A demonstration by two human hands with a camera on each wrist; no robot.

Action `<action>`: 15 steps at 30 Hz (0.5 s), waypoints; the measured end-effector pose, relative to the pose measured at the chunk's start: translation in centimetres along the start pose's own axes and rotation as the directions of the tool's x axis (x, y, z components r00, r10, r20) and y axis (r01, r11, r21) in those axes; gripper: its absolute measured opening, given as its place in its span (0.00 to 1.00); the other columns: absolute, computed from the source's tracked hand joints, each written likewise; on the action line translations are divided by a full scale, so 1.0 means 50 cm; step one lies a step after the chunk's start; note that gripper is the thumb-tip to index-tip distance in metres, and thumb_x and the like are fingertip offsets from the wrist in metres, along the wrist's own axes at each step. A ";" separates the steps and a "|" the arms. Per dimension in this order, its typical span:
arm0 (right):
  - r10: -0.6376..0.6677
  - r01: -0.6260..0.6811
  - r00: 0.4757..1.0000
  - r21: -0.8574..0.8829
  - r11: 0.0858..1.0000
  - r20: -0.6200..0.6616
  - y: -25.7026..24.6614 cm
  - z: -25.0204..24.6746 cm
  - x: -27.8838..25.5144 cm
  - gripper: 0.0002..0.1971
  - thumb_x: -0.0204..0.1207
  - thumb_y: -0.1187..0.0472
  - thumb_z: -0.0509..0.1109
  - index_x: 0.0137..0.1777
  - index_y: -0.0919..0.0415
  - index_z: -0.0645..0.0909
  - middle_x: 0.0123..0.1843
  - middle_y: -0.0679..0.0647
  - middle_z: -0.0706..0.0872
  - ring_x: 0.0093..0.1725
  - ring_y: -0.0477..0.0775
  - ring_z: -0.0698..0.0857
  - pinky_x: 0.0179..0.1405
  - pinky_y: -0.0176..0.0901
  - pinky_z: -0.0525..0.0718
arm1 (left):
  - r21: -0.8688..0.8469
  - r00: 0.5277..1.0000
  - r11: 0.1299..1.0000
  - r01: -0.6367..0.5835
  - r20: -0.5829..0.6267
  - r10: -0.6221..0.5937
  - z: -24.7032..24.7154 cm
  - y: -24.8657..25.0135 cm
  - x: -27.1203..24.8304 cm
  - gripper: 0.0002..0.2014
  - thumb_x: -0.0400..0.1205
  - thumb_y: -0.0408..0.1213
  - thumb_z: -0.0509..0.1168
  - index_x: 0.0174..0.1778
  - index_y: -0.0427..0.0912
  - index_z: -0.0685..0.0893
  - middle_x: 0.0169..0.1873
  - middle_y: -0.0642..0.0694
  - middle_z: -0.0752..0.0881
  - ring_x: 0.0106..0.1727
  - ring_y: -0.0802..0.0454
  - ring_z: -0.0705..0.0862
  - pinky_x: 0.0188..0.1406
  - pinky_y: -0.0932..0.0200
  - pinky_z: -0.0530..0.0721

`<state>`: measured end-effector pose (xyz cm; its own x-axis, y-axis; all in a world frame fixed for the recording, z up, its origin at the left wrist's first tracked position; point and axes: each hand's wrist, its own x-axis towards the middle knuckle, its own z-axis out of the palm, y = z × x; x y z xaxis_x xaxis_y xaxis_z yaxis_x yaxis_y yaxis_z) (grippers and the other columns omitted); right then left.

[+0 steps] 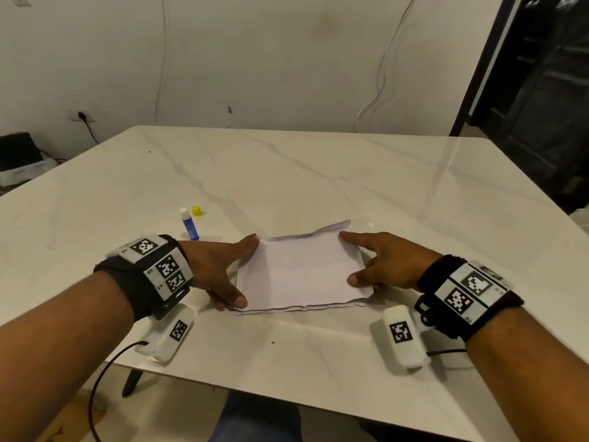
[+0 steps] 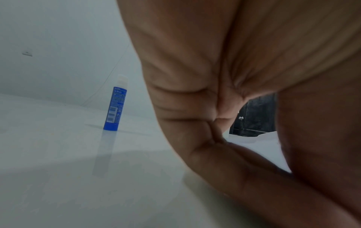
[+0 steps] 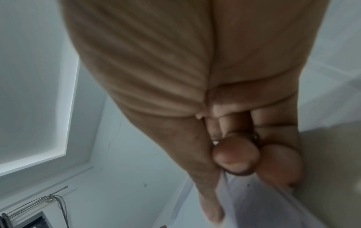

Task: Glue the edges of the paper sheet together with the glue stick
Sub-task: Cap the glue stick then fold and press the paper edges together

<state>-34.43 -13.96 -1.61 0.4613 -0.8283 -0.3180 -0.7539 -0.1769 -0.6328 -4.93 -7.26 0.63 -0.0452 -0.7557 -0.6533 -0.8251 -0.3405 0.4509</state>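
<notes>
Paper sheet (image 1: 301,275) is already folded over on itself and lying flat on the marble table (image 1: 318,173), ragged edges stacked along the near side, so the folding part looks done. Left hand (image 1: 220,269) sits at the sheet's left edge with straight fingers and thumb spread, just pressing, not gripping anything. Right hand (image 1: 382,266) is on the right edge, index finger laid out on the far corner and thumb on top of the paper; the wrist view shows the other fingers curled in by the edge, so I'd call it a light pinch. That far right corner still lifts a bit. Glue stick (image 1: 189,223) stands uncapped beyond the left hand, well clear of the paper, yellow cap (image 1: 197,210) beside it. Whether glue's been applied, can't tell. My guess: pressing the seam down is what's left.
</notes>
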 end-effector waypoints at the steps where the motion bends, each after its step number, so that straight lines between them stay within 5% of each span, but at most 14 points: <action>1: 0.004 -0.004 1.000 0.006 1.000 0.004 0.000 0.002 0.000 0.46 0.72 0.55 0.81 0.85 0.42 0.59 0.67 0.54 0.83 0.49 0.50 0.84 0.65 0.47 0.81 | 0.007 1.000 1.000 -0.007 -0.007 0.007 0.000 0.000 -0.001 0.61 0.73 0.36 0.79 0.83 0.62 0.35 0.30 0.54 0.89 0.34 0.56 0.91 0.49 0.59 0.90; 5: 0.019 -0.020 1.000 0.053 0.998 0.009 0.003 0.006 0.001 0.45 0.72 0.58 0.80 0.85 0.43 0.60 0.43 0.37 0.78 0.38 0.43 0.83 0.55 0.42 0.81 | -0.011 1.000 1.000 -0.010 0.014 0.010 -0.001 -0.009 0.006 0.61 0.73 0.35 0.79 0.83 0.62 0.34 0.28 0.53 0.91 0.35 0.53 0.91 0.47 0.59 0.89; 9: 0.019 -0.019 1.000 0.020 1.000 0.000 0.000 0.009 0.001 0.44 0.73 0.57 0.80 0.85 0.42 0.59 0.44 0.38 0.79 0.41 0.46 0.85 0.57 0.42 0.81 | 0.026 1.000 1.000 0.002 0.012 -0.002 -0.001 -0.009 0.010 0.62 0.72 0.37 0.80 0.83 0.63 0.34 0.40 0.50 0.92 0.37 0.52 0.92 0.48 0.59 0.89; 12: 0.019 -0.019 1.000 -0.054 0.998 0.002 -0.006 0.011 0.000 0.45 0.73 0.55 0.79 0.86 0.43 0.58 0.63 0.50 0.85 0.47 0.48 0.82 0.65 0.45 0.79 | 0.017 1.000 1.000 0.014 0.023 -0.014 0.000 -0.009 0.014 0.62 0.72 0.35 0.79 0.83 0.63 0.34 0.42 0.48 0.90 0.38 0.50 0.92 0.50 0.55 0.90; 15: 0.029 -0.028 1.000 -0.109 0.994 0.000 -0.008 0.011 0.002 0.46 0.73 0.53 0.79 0.86 0.43 0.56 0.77 0.55 0.77 0.59 0.53 0.80 0.73 0.49 0.75 | -0.020 0.999 1.000 0.021 0.037 -0.020 0.002 -0.009 0.019 0.63 0.72 0.32 0.79 0.83 0.63 0.33 0.47 0.48 0.88 0.42 0.46 0.93 0.51 0.52 0.91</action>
<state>-33.79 -13.68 -1.79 0.4395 -0.8330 -0.3360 -0.8134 -0.2104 -0.5424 -4.65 -7.80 -0.26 -0.0493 -0.7274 -0.6845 -0.8145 -0.3674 0.4490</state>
